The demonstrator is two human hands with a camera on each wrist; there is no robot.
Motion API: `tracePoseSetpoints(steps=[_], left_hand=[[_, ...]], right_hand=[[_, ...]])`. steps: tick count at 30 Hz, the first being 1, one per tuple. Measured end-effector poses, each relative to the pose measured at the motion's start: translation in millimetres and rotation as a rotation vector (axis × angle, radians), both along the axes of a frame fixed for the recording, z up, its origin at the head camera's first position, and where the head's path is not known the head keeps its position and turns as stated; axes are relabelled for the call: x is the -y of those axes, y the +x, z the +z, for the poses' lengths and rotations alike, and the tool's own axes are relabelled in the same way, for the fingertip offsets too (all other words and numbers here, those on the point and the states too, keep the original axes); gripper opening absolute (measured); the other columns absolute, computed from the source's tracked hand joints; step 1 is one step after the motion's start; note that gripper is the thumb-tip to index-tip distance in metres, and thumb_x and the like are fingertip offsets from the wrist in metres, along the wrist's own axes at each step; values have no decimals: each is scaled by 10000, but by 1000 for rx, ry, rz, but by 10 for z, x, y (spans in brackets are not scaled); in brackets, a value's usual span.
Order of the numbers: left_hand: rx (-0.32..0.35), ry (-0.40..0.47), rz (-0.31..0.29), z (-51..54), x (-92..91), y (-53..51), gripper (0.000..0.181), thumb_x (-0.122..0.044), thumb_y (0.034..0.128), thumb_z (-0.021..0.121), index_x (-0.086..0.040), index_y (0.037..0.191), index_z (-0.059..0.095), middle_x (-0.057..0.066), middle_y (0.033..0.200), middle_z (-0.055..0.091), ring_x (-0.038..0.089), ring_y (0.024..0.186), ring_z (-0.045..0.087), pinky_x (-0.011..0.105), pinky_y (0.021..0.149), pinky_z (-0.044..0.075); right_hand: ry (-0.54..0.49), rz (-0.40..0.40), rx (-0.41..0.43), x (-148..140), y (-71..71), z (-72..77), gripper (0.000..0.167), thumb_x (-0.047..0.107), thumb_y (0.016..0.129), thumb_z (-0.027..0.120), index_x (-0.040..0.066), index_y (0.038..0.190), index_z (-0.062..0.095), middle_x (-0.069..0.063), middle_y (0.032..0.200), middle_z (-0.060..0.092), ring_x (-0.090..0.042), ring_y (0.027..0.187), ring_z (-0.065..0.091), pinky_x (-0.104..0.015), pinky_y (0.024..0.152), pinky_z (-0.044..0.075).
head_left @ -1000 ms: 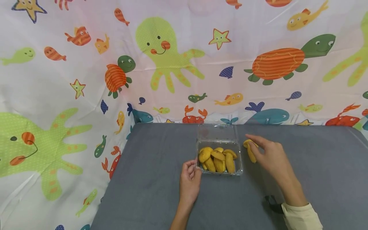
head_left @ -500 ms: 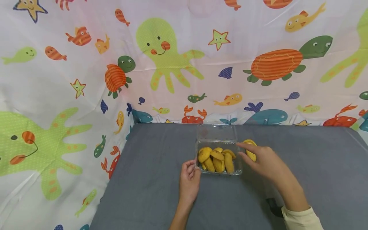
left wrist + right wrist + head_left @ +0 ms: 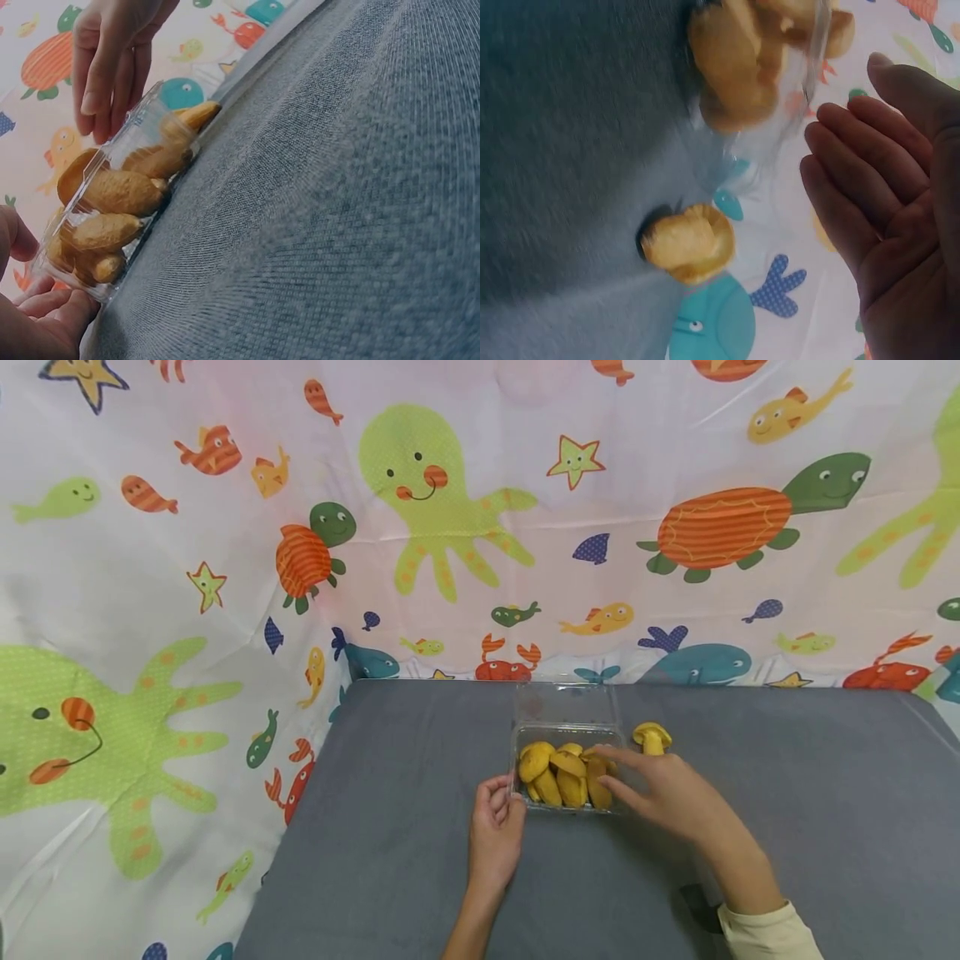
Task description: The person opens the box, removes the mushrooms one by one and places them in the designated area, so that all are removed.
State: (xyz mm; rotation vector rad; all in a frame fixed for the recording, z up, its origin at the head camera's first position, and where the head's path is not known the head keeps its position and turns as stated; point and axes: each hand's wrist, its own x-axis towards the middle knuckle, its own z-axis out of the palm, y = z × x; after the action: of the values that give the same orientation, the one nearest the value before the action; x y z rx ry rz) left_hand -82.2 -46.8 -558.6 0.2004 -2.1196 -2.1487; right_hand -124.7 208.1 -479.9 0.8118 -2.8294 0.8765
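A clear plastic box (image 3: 571, 810) with its lid (image 3: 566, 704) raised at the back holds several yellow mushrooms (image 3: 570, 777). My left hand (image 3: 497, 843) grips the box's left side near its front corner; the left wrist view shows the fingers (image 3: 56, 311) at the box's end. My right hand (image 3: 667, 793) is over the box's right part with thumb and fingers apart, nothing between them. In the right wrist view the right hand (image 3: 900, 172) is beside the box, empty. One more mushroom (image 3: 652, 737) lies right of the box, also seen in the right wrist view (image 3: 690, 244).
A grey cloth (image 3: 405, 777) covers the table. Behind it and on the left hangs a white curtain (image 3: 465, 610) printed with sea animals, its lower edge meeting the back of the table.
My right hand has moved left from the lone mushroom to over the box, and that mushroom now shows behind it. My left hand has stayed on the box.
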Motion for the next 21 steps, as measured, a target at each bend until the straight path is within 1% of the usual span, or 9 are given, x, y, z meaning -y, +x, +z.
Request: tracePoseSetpoints(steps=[2,3,5,8,11,13,15,17,21], left_hand=[[-1,1,3,-3,4,-2,312,-92,1035,610,-2,1331,566,153,1459,634,297,1337,617,316,1020,521],[-1,1,3,-3,4,-1,310,-92,1035,611,-5,1328,567,150,1458,636,296,1334,619,313,1015,523],[0,1,3,-4,3,1,304,-91,1033,613,-9,1322,568,149,1454,640,298,1330,621,307,1006,524],[-6,2,-4,-8,-2,0,308,-93,1029,617,-6,1321,569,154,1445,645,306,1325,623,300,994,525],[-14,8,-10,-3,-11,-7,312,-96,1029,620,1,1320,564,173,1431,652,316,1315,627,296,979,530],[-20,10,-9,2,-11,-10,318,-94,1028,619,8,1324,562,184,1421,656,321,1304,635,304,972,533],[-7,7,-2,11,-9,-14,317,-99,1031,619,-3,1327,564,172,1418,661,311,1300,639,305,973,532],[6,2,3,12,-9,-17,317,-101,1029,619,-18,1331,567,156,1416,665,296,1301,641,311,984,529],[19,-4,5,28,-21,-28,318,-102,1026,623,-41,1334,573,128,1419,667,270,1305,639,313,1001,524]], right_hand=[[-9,15,-7,45,12,-28,472,199,961,798,87,1404,681,-65,985,786,57,451,301,-231,501,396],[-11,19,-14,64,18,-45,486,203,956,805,81,1409,677,-106,1099,791,56,463,327,-235,522,417],[-6,26,-39,96,30,-79,512,213,947,816,72,1417,671,-150,1237,762,56,503,389,-249,569,477],[-13,27,-79,124,39,-121,538,205,934,830,64,1425,664,-153,1288,742,61,511,393,-252,600,498],[-15,25,-109,153,29,-137,560,208,925,839,61,1434,656,-151,1295,739,66,511,387,-250,591,497],[-15,29,-116,178,14,-141,573,209,927,836,62,1447,645,-145,1316,730,64,540,432,-277,613,543],[-12,33,-119,213,-2,-140,587,216,927,838,61,1456,636,-138,1330,725,49,616,514,-327,677,598],[-10,36,-112,242,-16,-145,592,218,930,836,58,1461,629,-133,1356,713,32,683,576,-362,736,619],[-15,31,-94,279,-38,-159,593,211,932,835,38,1458,624,-164,1295,737,25,611,527,-280,631,555]])
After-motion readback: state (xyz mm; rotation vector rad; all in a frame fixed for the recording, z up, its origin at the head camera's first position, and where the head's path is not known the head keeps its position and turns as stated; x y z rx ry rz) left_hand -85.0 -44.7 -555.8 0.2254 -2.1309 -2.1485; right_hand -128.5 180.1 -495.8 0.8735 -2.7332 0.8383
